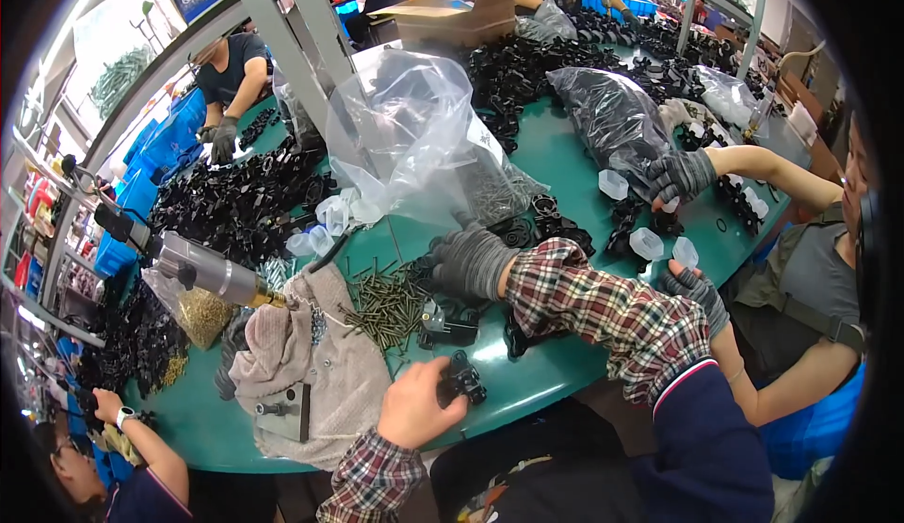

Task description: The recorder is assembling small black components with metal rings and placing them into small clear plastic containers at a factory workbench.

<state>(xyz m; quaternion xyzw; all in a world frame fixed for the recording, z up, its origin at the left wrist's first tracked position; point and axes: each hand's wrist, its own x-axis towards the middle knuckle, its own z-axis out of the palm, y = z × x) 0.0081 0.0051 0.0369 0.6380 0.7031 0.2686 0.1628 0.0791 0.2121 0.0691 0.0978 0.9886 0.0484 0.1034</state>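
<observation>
My left hand (417, 406), bare, is closed on a small black plastic clamp-like part (462, 378) at the near edge of the green table. Farther in, my right hand (471, 261) wears a grey knit glove, its fingers curled down beside a pile of long brass-coloured screws (384, 305). Whatever its fingers hold is hidden. Just below that hand lies another black part (446, 324), between the screws and my left hand. A beige cloth (334, 372) is spread left of my left hand, with a small metal block fixture (284, 413) on it.
A power screwdriver (215, 271) hangs over the cloth. A clear plastic bag (414, 128) stands beyond my right hand. Heaps of black parts (235, 189) cover the far left. A co-worker's gloved hand (682, 177) works at the right, near translucent cups (647, 243). A metal frame post (303, 33) rises behind.
</observation>
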